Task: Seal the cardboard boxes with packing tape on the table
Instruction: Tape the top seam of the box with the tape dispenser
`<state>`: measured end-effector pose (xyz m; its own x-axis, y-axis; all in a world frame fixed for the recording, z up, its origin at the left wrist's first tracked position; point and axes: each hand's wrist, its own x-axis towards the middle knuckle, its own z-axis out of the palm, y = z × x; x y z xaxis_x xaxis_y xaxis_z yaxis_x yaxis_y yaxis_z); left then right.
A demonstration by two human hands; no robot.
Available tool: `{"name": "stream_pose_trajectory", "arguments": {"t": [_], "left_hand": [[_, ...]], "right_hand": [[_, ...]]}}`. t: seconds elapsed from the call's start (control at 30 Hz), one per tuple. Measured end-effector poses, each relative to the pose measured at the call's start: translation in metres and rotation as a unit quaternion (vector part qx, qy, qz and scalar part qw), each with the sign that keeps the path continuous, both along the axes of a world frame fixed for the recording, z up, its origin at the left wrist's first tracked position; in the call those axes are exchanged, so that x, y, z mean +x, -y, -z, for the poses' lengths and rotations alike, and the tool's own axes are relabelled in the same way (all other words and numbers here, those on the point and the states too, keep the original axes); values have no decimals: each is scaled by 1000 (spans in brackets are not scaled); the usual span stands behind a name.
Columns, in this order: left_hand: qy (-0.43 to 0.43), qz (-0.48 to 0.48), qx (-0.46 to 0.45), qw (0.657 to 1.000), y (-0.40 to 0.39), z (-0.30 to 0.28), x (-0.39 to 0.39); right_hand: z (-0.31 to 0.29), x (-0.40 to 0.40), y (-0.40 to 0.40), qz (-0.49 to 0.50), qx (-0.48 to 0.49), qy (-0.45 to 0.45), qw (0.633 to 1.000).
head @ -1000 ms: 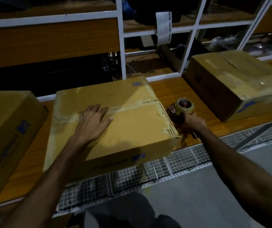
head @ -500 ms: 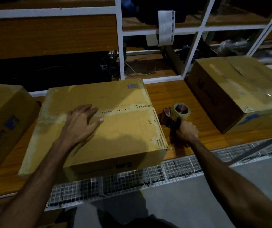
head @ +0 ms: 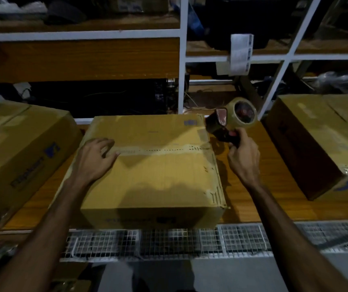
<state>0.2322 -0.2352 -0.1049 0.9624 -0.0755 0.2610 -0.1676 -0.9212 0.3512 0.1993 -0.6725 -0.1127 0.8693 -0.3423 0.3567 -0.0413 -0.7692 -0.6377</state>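
Our left hand (head: 96, 160) presses spread fingers on the middle box (head: 152, 165); our right hand (head: 243, 158) grips the tape dispenser (head: 232, 121) beside it. Tape may wrinkle if the box shifts.

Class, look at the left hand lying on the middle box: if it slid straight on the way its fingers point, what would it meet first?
The left hand points rightward along the box's taped centre seam. Nothing lies on the lid ahead; beyond its right edge, probably the tape dispenser held in the right hand, though depth is unclear.

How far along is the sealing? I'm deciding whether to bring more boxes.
Right box shows glossy tape, apparently sealed. Middle box: left hand rests on its seam, right hand holds the tape dispenser at its far-right corner. Left box: unclear.
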Motion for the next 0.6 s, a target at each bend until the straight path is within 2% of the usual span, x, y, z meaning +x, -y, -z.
{"name": "stream_pose_trajectory", "arguments": {"t": [0.23, 0.47, 0.6], "left_hand": [[-51, -87, -20, 995, -21, 0, -11], [-60, -87, -41, 994, -7, 6, -18], [-78, -52, -65, 994, 16, 7, -25]], "right_hand": [[-47, -3, -71, -111, -54, 84, 989], [-54, -8, -136, -177, -46, 105, 978], [-47, -10, -157, -189, -42, 113, 975]]}}
